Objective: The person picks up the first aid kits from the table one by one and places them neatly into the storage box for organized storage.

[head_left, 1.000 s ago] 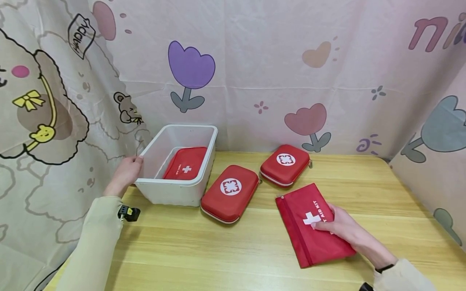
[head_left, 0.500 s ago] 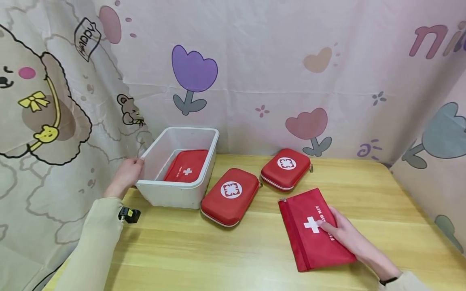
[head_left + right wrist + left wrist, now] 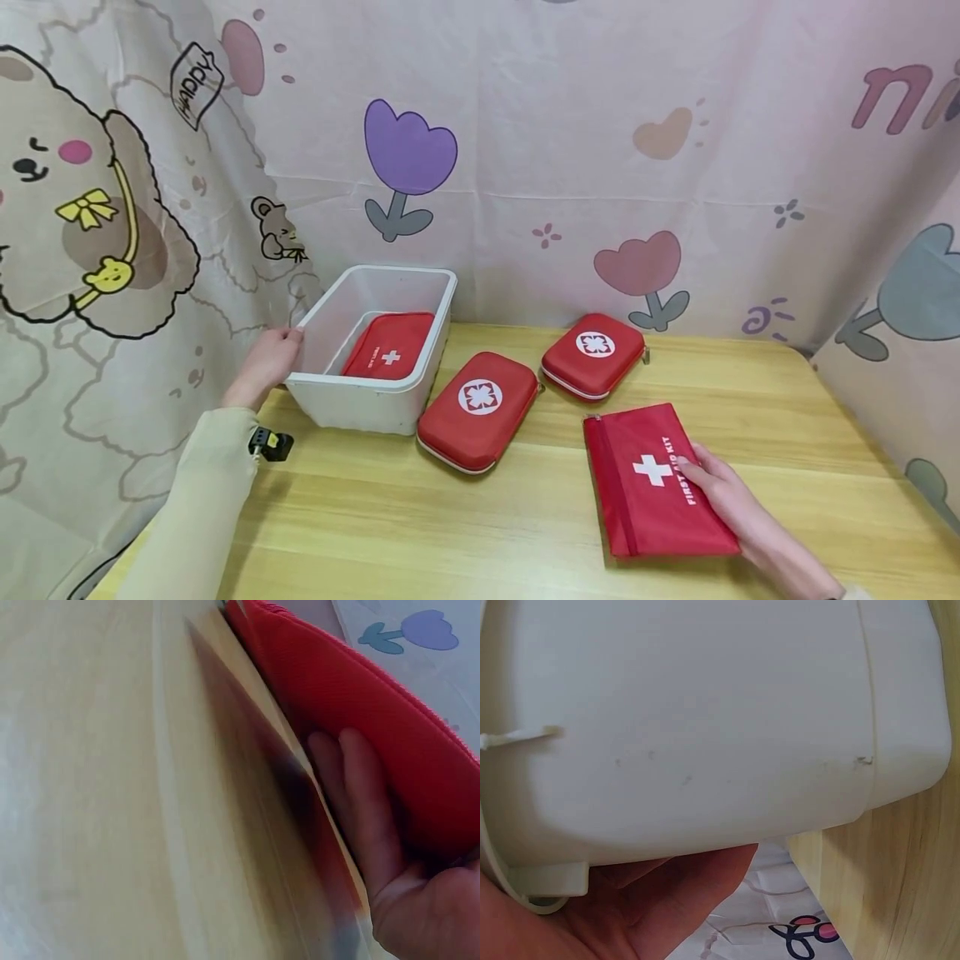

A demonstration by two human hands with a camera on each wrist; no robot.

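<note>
My left hand (image 3: pixel 267 362) grips the left front corner of a white plastic tub (image 3: pixel 352 405); in the left wrist view, the tub's outer wall (image 3: pixel 705 712) hides part of the fingers. Inside the tub lies a red first aid pouch with a white cross (image 3: pixel 397 333). At the right, my right hand (image 3: pixel 723 492) holds a flat red zippered first aid kit pouch (image 3: pixel 637 508), thumb on top near the lettering. From the right wrist view, its fingers (image 3: pixel 367 795) lie under the pouch (image 3: pixel 360 697), whose near edge is raised off the table.
Right of the tub, a larger red hard case (image 3: pixel 465 429) sits close to its wall. A smaller red hard case (image 3: pixel 585 371) stands farther back. Behind the wooden table (image 3: pixel 450 533) hangs a printed curtain (image 3: pixel 510 108), with another stretch along the left side.
My right hand has turned the pouch slightly, and its thumb has slid off the cross onto the lettering. The left hand stays on the tub. The head view has shifted a little.
</note>
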